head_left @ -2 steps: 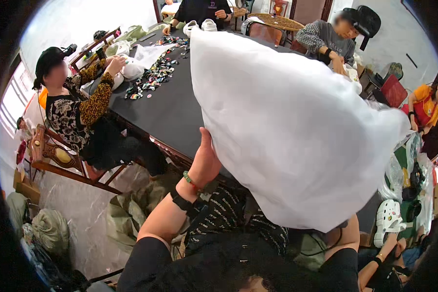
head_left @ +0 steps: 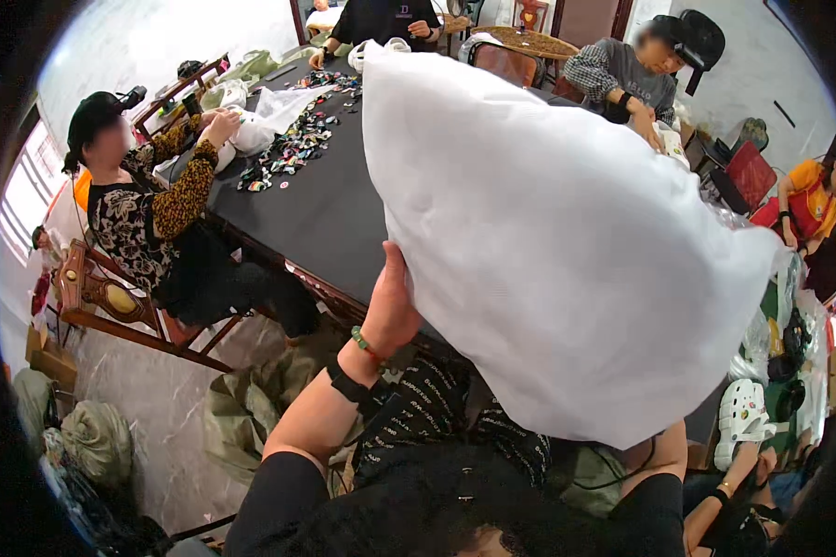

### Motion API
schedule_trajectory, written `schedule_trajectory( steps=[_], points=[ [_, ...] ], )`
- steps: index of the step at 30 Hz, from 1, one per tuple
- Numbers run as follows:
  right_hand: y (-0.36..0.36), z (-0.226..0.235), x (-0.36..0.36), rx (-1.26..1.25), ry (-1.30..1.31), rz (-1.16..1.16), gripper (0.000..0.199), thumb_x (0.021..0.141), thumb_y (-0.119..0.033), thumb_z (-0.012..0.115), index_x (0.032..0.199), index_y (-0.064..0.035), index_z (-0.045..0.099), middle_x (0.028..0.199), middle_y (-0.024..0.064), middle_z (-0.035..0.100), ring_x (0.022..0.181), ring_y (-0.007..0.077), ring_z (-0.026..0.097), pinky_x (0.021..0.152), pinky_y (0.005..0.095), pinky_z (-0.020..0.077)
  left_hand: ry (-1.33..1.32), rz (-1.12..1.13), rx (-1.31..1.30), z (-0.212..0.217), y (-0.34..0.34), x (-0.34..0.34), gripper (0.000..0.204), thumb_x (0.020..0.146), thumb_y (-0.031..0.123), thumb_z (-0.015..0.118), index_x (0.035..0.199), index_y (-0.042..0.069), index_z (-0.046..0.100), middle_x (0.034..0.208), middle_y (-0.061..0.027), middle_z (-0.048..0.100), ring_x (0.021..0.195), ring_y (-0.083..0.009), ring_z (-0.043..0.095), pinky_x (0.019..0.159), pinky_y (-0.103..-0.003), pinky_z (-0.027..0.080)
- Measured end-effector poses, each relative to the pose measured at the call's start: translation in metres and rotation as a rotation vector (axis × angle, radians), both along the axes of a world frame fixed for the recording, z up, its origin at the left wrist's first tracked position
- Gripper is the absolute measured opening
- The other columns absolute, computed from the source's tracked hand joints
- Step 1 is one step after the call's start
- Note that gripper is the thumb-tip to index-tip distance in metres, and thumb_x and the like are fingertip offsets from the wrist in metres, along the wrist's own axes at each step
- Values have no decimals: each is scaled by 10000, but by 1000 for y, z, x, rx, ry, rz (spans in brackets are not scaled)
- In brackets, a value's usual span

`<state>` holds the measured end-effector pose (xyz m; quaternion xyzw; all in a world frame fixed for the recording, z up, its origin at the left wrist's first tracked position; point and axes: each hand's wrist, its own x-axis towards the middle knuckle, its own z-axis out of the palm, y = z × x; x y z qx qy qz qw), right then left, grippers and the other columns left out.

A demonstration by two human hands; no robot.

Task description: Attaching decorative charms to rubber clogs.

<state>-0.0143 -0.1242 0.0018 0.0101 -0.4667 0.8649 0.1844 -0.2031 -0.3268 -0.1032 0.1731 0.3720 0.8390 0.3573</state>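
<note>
A large, puffed-out white bag fills the middle of the view, raised in front of me and hiding much of the table. My left hand grips its left edge, thumb up along the side and fingers hidden behind it. My right forearm rises from the lower right and passes behind the bag's lower corner. The bag covers that hand, so its fingers cannot be seen. What the bag contains, if anything, does not show.
Beyond the bag stretches a dark table with small colourful pieces heaped on it. Co-workers sit left, at the far end and right. A white clog lies at right beside another person's hand. Green sacks rest on the floor.
The bag's top corner has risen slightly and covers more of the white shoes at the far end. Its lower edge has bulged rounder. My left hand stays in place.
</note>
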Motion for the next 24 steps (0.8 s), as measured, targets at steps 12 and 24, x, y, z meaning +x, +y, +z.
schedule_trajectory(
  steps=[12, 24],
  points=[
    [13, -14, 33, 20, -118, -39, 602, 828, -182, 742, 1338, 5, 481, 1256, 127, 607, 1112, 222, 627, 900, 361, 534, 204, 647, 78, 5, 3, -67, 182, 1024, 252, 573, 937, 94, 550, 816, 28, 590, 687, -37, 534, 594, -232, 453],
    [17, -23, 48, 9, -203, -11, 578, 854, -224, 720, 1331, 5, 488, 1247, 142, 616, 1115, 253, 633, 897, 391, 542, 189, 115, 163, 37, -16, -79, 752, 1020, 546, 385, 1540, 24, 235, 1524, -151, 397, 1369, -260, 434, 1111, -412, 382]
  ],
)
